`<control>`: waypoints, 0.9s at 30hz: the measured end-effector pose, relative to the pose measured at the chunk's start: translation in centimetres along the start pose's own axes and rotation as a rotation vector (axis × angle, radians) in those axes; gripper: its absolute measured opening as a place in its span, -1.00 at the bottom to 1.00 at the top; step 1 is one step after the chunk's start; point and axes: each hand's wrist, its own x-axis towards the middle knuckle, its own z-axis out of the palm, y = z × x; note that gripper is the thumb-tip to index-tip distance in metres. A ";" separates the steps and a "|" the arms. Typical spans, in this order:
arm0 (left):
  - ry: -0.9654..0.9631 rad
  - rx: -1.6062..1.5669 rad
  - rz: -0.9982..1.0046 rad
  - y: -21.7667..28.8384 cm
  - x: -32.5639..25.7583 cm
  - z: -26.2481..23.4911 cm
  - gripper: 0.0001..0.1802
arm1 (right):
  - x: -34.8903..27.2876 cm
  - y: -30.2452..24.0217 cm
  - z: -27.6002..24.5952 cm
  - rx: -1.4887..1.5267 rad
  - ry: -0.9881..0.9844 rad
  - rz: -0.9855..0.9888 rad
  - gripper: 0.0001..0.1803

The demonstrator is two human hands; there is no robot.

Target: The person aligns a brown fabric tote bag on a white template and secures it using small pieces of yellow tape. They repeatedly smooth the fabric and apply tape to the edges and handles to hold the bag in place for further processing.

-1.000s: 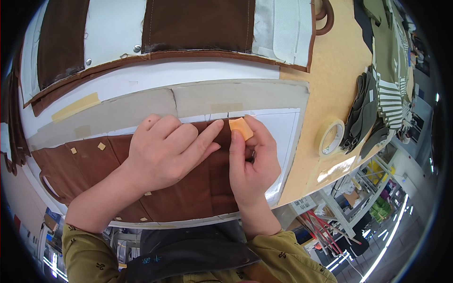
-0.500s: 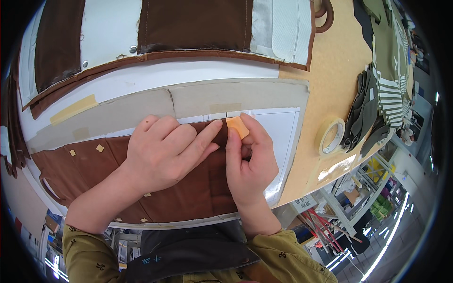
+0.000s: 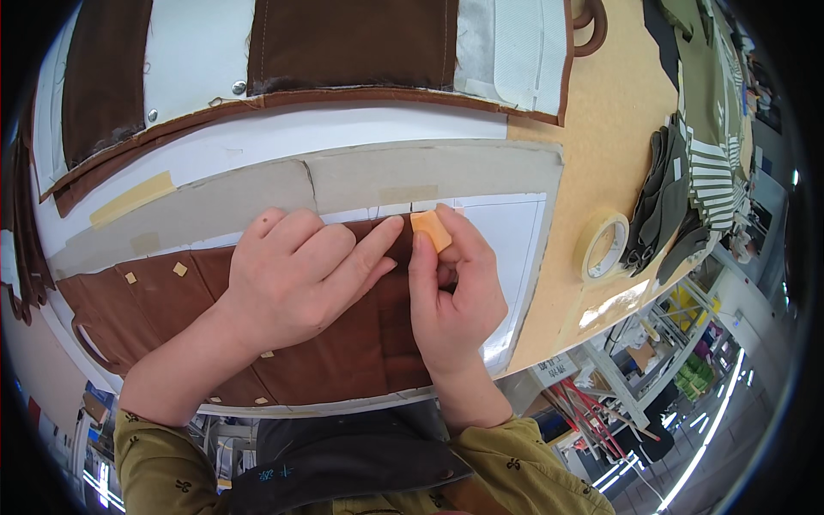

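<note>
A long brown fabric panel (image 3: 360, 339) lies along a grey board (image 3: 446, 163) with a white, lined sheet under its right end. My left hand (image 3: 296, 270) rests over the panel, index finger stretched to its top edge and the other fingers bent; it holds nothing visible. Between the thumb and forefinger of my right hand (image 3: 459, 287) is a flat orange piece of tailor's chalk (image 3: 431, 230). The chalk's edge is at the panel's upper right edge, beside my left fingertip. Several small yellowish squares (image 3: 179, 269) sit on the panel.
Beyond the board lies a brown and white sewn piece (image 3: 352, 51) with metal snaps. To the right are a tape roll (image 3: 603, 246) and a pile of dark and striped fabric pieces (image 3: 665, 193). Below the table's right edge stands a metal rack (image 3: 635, 369).
Almost nothing differs. Both hands and the chalk keep nearly the same place, with only a tiny shift to the left.
</note>
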 end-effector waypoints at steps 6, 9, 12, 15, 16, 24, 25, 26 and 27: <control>0.005 -0.003 0.000 0.0 -0.1 0.1 -0.59 | -0.2 -0.1 -0.2 0.115 0.025 0.072 -0.63; -0.029 -0.020 -0.005 0.1 0.1 -0.3 -0.50 | -0.4 0.1 -0.1 0.257 0.078 0.105 -0.62; -0.045 -0.018 -0.010 0.2 0.2 -0.6 -0.45 | -0.5 0.0 -0.7 0.295 0.020 0.117 -0.60; -0.042 -0.013 -0.007 0.2 0.1 -0.5 -0.44 | -0.7 0.1 -0.9 0.297 -0.013 0.124 -0.60; -0.040 -0.012 -0.006 0.2 0.1 -0.4 -0.44 | -0.7 0.2 -0.9 0.301 -0.009 0.124 -0.60; -0.048 0.061 0.013 0.1 0.3 -0.2 -0.52 | -0.7 0.1 -0.9 0.320 -0.003 0.120 -0.59; -0.052 0.086 0.020 0.2 0.4 -0.3 -0.55 | -0.7 0.1 -0.9 0.323 0.003 0.115 -0.59; -0.072 0.096 0.012 0.3 0.6 -0.4 -0.55 | -0.7 0.2 -0.8 0.314 0.005 0.109 -0.59; -0.092 0.106 0.005 0.5 0.9 -0.5 -0.54 | -0.7 0.2 -0.8 0.304 0.007 0.103 -0.59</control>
